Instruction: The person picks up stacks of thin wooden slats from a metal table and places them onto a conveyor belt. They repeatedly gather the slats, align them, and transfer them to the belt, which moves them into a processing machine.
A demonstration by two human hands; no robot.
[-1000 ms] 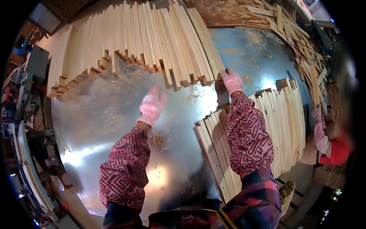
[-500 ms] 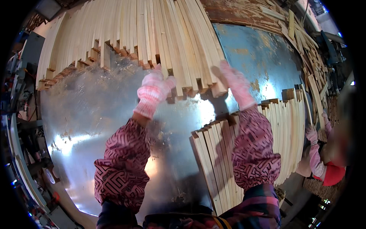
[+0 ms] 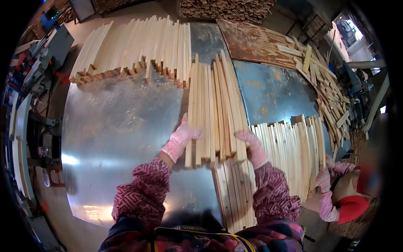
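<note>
A bunch of pale wooden strips [image 3: 210,113] lies between my two gloved hands, its near ends uneven. My left hand [image 3: 181,138], in a pink and white glove, presses against the bunch's left side. On the opposite side, my right hand [image 3: 252,148] grips the outermost strip near its end. The bunch's near end overlaps a row of similar strips [image 3: 235,189] in front of me to the right. Farther back on the left, more loose strips [image 3: 134,50] lie side by side on the shiny metal tabletop [image 3: 121,126].
A co-worker's gloved hands [image 3: 324,178] are at the right row's far side. Beyond a blue metal panel [image 3: 273,90] lies a heap of scrap sticks [image 3: 331,98]. A worn brown board [image 3: 256,42] adjoins the panel. Machinery [image 3: 46,147] lines the left side.
Both hands have closed in on a bunch of strips and drawn it toward me, apart from the larger group at the back left. The view has also shifted.
</note>
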